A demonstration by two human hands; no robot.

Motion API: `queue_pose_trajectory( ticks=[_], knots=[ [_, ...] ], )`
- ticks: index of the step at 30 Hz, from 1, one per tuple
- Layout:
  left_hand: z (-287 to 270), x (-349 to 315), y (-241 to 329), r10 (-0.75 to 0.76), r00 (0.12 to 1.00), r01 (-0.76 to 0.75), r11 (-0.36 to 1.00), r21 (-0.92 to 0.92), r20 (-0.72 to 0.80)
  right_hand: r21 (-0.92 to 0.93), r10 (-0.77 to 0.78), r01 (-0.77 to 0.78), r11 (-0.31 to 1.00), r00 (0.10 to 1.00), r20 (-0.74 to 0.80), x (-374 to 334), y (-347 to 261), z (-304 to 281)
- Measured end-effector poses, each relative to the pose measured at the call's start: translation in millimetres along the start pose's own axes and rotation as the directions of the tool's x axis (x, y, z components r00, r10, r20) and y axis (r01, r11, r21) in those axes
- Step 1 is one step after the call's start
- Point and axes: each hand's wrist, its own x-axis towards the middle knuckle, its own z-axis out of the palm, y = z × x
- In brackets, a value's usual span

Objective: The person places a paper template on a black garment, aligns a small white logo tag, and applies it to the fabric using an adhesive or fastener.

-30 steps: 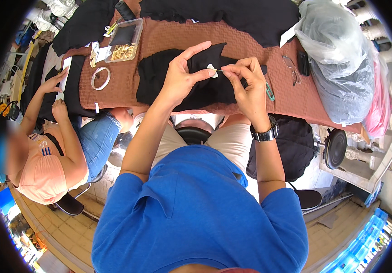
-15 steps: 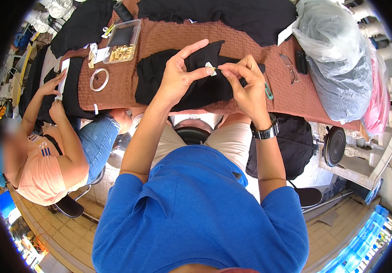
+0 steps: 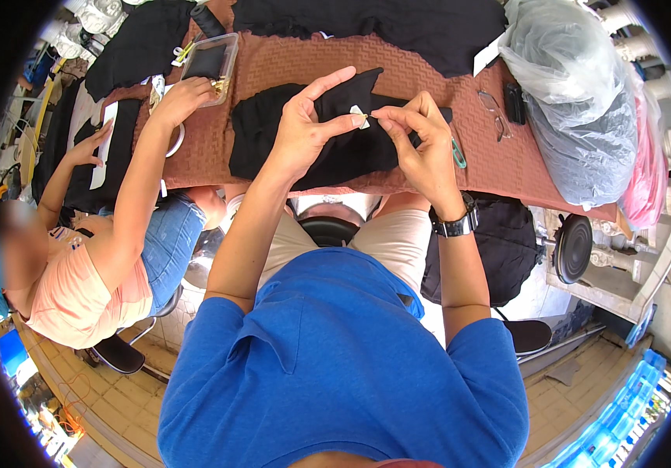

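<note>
A piece of black cloth lies at the table's near edge, its upper part lifted in my left hand. My left thumb presses a small white tag against the cloth, while the index finger stretches away from it. Close beside the tag, my right hand pinches a thin, small golden pin between thumb and fingertips. The pin's tip meets the tag's right edge; whether it goes through the cloth is too small to tell.
At left a co-worker's hand is in a clear plastic box with golden pieces. A tape roll lies nearby. Right of my hands are a green safety pin, glasses and a large plastic bag.
The co-worker's right hand has moved from the black cloth at left up to the plastic box. My own hands have hardly moved and keep their hold.
</note>
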Motion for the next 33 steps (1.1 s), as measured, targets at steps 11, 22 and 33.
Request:
queue_pose_trajectory(
  ticks=[11, 22, 33],
  knots=[
    [-0.5, 3.6, -7.6, 0.02, 1.0, -0.02, 1.0, -0.008, 0.02, 0.018, 0.015, -0.015, 1.0, 1.0, 0.005, -0.5, 5.5, -0.7],
    [1.1, 3.9, -3.7, -0.012, 0.999, 0.012, 1.0, -0.002, 0.036, 0.03, 0.035, -0.036, 0.999, 0.999, 0.028, 0.5, 10.1, -3.1],
    [0.9, 4.2, -1.1, -0.048, 0.996, 0.049, 0.999, -0.009, 0.073, 0.118, 0.096, -0.105, 0.988, 0.992, 0.081, 2.2, 14.3, -5.8]
  ],
)
